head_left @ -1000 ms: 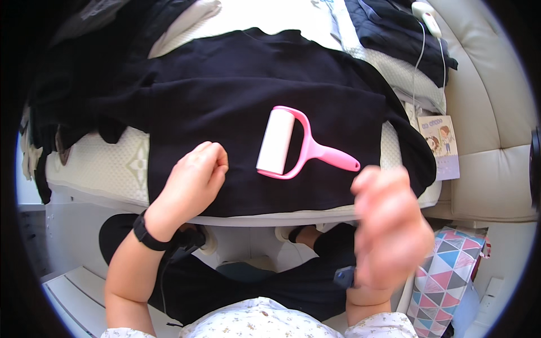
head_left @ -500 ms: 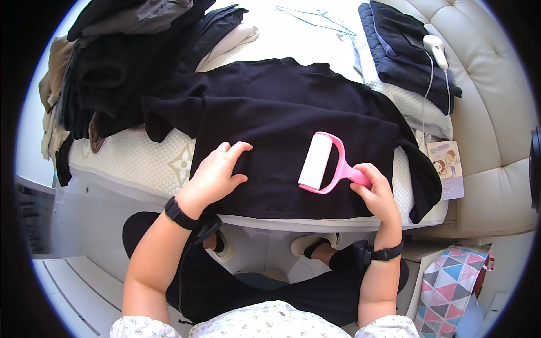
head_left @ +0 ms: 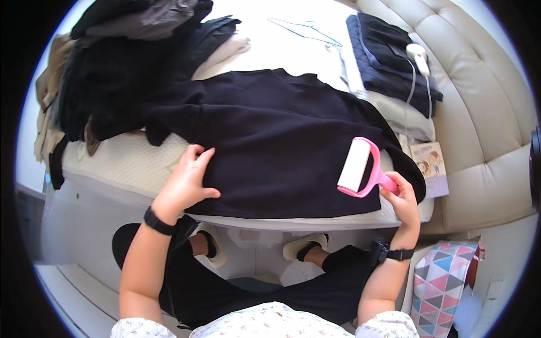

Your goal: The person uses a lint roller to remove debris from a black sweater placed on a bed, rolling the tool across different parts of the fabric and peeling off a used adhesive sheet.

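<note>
A black long-sleeved top (head_left: 270,163) lies spread out on the cream mattress (head_left: 112,163), its hem along the near edge. My right hand (head_left: 403,198) is closed round the pink handle of a lint roller (head_left: 355,165). The roller's white cylinder is over the right side of the top; whether it touches the cloth I cannot tell. At the left edge of the top, my left hand (head_left: 185,181) has its fingers and thumb apart, with fingertips at the fabric and nothing held.
Dark clothes (head_left: 112,79) are heaped at the far left. Folded dark garments (head_left: 383,62) lie at the far right, with a white corded device (head_left: 418,58) on them. A blue hanger (head_left: 307,31) lies at the back. A booklet (head_left: 431,166) rests by the beige padded headboard (head_left: 479,112).
My right hand has carried the lint roller to the right, toward the top's right edge. My left hand has shifted left to the garment's left edge. The view has moved slightly.
</note>
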{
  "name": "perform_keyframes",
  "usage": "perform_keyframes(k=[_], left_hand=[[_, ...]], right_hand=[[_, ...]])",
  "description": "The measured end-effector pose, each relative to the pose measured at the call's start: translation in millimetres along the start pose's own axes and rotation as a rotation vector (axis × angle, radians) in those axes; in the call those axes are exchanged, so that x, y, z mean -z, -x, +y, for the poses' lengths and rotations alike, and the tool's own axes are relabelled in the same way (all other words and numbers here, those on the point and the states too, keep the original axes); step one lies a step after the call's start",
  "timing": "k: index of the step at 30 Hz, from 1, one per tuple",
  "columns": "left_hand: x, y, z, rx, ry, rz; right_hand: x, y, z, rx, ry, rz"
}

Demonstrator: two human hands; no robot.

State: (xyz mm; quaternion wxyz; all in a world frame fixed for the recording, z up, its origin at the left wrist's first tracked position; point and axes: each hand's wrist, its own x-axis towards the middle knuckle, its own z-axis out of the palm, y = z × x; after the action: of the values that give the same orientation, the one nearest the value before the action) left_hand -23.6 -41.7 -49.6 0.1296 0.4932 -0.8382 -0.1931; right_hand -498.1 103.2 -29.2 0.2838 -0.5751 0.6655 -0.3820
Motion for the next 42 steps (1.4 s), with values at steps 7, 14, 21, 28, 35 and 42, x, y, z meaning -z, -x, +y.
perform_keyframes(k=[7, 14, 21, 28, 35, 42], left_hand=[[8, -19, -42, 0.08, 0.292, -0.124], [-1, -26, -50, -0.003, 0.18, -0.07], [-2, -22, -57, 0.06, 0.193, -0.049], [3, -22, -52, 0.109, 0.116, -0.06], [-1, -22, -50, 0.078, 0.06, -0.076], [5, -23, -37, 0.07, 0.036, -0.058]], right_hand=[[-109, -60, -95, 0.275, 0.159, -0.138], [-237, -128, -122, 0.47, 0.524, -0.028], [-183, -135, -98, 0.411, 0.495, -0.134], [-14, -90, -7, 0.074, 0.392, -0.104], [102, 13, 59, -0.123, 0.264, 0.154], [106, 38, 43, -0.034, 0.016, 0.304]])
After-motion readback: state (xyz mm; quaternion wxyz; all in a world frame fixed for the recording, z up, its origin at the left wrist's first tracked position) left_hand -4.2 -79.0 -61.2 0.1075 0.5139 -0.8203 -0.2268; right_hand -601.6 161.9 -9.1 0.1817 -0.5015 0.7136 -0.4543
